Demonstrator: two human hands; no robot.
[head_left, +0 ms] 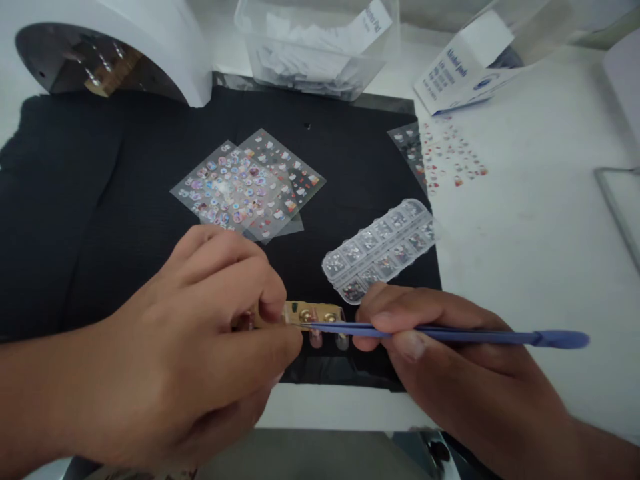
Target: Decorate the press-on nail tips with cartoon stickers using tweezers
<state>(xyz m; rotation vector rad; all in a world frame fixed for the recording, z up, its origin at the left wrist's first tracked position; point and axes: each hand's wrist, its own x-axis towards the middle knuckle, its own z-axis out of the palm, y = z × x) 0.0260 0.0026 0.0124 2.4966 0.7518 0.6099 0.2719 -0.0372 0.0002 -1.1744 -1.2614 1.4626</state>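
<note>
Gripped between the left hand's (200, 333) thumb and fingers, a tan strip (313, 315) of false nails lay near the front of the black mat (75, 220), its long axis running left to right. Right hand (450, 360) fingers were pinched shut on blue tweezers (450, 333), lying along the same axis, tips touching the strip's near edge from the right, just beside a clear bead box (383, 248).

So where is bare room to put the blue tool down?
Bare black mat lies left of the sticker sheets. Bare white table lies right of the compartment box. It is crowded around the left hand, right hand and blue tool.
</note>
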